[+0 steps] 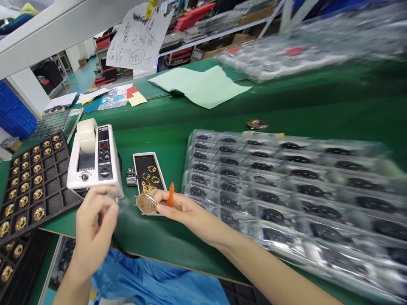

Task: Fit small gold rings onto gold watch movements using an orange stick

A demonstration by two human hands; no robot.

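Observation:
My right hand (pixel 190 212) holds a rose-gold watch case (pixel 146 204), its engraved back facing up, between thumb and fingers. An orange pointed tool (pixel 171 195) sticks up from the same hand. My left hand (pixel 92 231) is at the front of a white tape dispenser (pixel 106 173), fingers curled and thumb close to them; what they pinch, if anything, cannot be made out. The dispenser carries a roll of clear tape (pixel 86 131) and a red display. Behind the watch case lies an open white-rimmed box (pixel 161 171) with several thin yellow rings (pixel 152 169).
A metal tally counter (pixel 130 178) stands beside the box. To the left, a black foam tray (pixel 59 169) holds gold watch parts. A large clear plastic tray (pixel 216 169) with dark pieces fills the right. Another watch case (pixel 257 124) lies behind it. Green paper (pixel 206 89) lies further back.

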